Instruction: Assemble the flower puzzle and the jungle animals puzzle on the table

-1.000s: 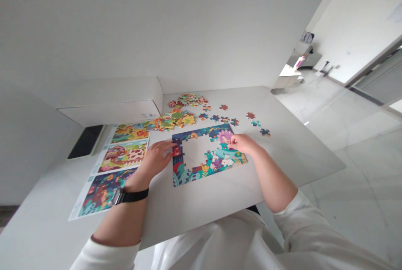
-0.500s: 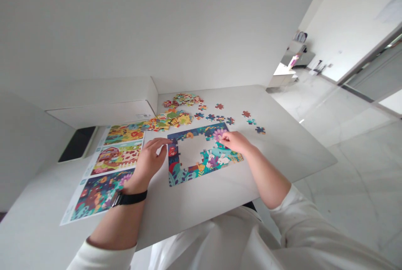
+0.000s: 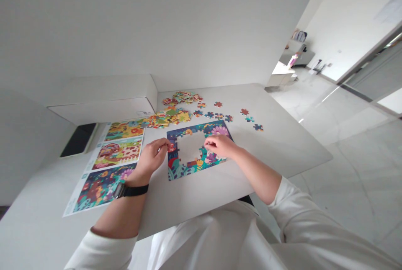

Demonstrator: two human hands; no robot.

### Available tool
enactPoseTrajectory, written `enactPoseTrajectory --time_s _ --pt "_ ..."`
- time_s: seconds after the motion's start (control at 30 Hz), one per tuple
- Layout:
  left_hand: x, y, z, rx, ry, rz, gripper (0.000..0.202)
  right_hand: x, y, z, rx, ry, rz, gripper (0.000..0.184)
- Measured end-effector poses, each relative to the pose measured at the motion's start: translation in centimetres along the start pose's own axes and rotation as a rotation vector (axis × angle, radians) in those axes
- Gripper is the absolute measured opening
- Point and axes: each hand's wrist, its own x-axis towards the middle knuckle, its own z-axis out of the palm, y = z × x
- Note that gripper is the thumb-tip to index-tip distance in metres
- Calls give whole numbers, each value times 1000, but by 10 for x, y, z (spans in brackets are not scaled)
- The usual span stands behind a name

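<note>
A partly built jigsaw puzzle (image 3: pixel 188 166), a colourful frame with a bare middle, lies on the white table (image 3: pixel 282 144). My left hand (image 3: pixel 152 159), with a black watch on its wrist, is at the puzzle's left edge. Its fingertips are curled and pinch a reddish puzzle piece (image 3: pixel 171 148). My right hand (image 3: pixel 221 146) rests on the puzzle's right half. Its fingers are curled together at the inner edge of the gap, and what is under them is hidden.
A picture sheet (image 3: pixel 109 165) with three scenes lies to the left. Behind it are a white box (image 3: pixel 103 98) and a black flat device (image 3: pixel 78 139). Piles of loose pieces (image 3: pixel 171 117) and scattered single pieces (image 3: pixel 251 119) lie beyond the puzzle. The table's edge is to the right.
My right hand has slid left from the puzzle's upper right corner to the inner gap. My left hand's fingers have curled into a pinch at the left edge.
</note>
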Motion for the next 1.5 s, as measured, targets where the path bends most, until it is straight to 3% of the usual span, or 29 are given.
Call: enactPoseTrajectory --time_s 0.33,0.57,0.73,0.9,1.03,1.27,1.5 --pt "-2 4 3 98 77 -93 52 2 7 1 1 44 46 11" --pt "-2 1 3 111 85 -118 45 3 8 1 -13 55 62 13" --pt "-2 -2 6 88 106 -116 39 15 14 -20 -34 121 108 12" --pt "-2 -4 8 80 101 -91 42 49 29 -56 -146 121 222 11" --pt "-2 -6 8 67 89 -85 43 89 42 -71 -251 91 267 17" --pt "-1 -11 12 52 56 -98 42 153 53 -60 -397 -20 268 42" --pt "-2 -9 17 -5 -13 -124 37 190 55 -49 -517 -67 263 55"
